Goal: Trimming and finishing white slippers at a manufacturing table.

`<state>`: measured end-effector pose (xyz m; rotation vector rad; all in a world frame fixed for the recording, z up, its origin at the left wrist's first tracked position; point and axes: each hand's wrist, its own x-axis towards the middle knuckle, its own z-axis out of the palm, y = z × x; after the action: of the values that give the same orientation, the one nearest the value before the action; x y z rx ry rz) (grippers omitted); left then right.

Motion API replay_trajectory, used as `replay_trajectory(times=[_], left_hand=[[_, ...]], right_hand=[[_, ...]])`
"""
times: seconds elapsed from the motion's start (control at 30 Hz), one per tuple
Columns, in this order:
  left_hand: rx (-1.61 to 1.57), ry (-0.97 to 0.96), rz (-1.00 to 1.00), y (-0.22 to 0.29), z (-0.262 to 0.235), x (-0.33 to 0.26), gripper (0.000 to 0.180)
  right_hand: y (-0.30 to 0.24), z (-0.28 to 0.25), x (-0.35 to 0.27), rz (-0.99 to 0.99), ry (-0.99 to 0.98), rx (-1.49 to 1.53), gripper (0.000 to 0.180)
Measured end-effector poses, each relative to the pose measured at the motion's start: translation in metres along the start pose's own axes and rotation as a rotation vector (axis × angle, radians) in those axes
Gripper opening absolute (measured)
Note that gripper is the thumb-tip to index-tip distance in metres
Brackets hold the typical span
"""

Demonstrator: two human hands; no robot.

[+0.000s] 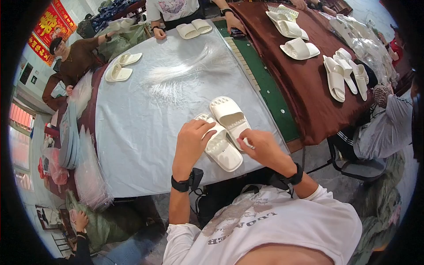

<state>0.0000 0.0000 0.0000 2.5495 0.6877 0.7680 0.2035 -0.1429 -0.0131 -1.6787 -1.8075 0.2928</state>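
Note:
Two white slide slippers lie side by side on the grey-white table cover point(141, 132) close to me. My left hand point(193, 140) rests on the left slipper point(219, 148), fingers curled over its strap. My right hand point(260, 145) grips the heel end of the right slipper point(228, 115). Both wrists wear black bands.
Other slipper pairs lie at the table's far left point(123, 66) and far end point(193, 29), and several on the brown-covered table point(304, 88) to the right. Other people sit around both tables. Stacked clear bags point(90, 172) hang at the left edge. A seated person point(384, 128) is at my right.

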Motion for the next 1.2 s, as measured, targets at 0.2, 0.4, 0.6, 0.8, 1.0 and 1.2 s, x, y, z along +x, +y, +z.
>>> replay_trajectory(times=[0.2, 0.4, 0.6, 0.8, 1.0, 1.2], left_hand=[[-0.053, 0.058, -0.080, 0.000, -0.002, -0.006, 0.016], [-0.068, 0.065, -0.094, 0.012, 0.001, -0.010, 0.012], [-0.130, 0.101, -0.194, 0.018, 0.003, -0.043, 0.012], [-0.153, 0.100, -0.270, 0.021, -0.003, -0.059, 0.013], [-0.139, 0.155, -0.210, 0.035, 0.001, -0.026, 0.019], [-0.033, 0.251, -0.091, 0.038, 0.010, -0.004, 0.075]], right_hand=[[0.058, -0.090, 0.035, 0.211, 0.672, 0.002, 0.024], [0.250, -0.177, 0.124, 0.500, 0.638, -0.429, 0.036], [0.365, -0.209, 0.148, 0.523, 0.440, 0.115, 0.035], [0.305, -0.156, 0.141, 0.204, 0.449, 0.203, 0.026], [0.151, -0.121, 0.099, 0.056, 0.271, 0.311, 0.015], [0.060, -0.099, 0.096, -0.247, -0.023, 0.445, 0.005]])
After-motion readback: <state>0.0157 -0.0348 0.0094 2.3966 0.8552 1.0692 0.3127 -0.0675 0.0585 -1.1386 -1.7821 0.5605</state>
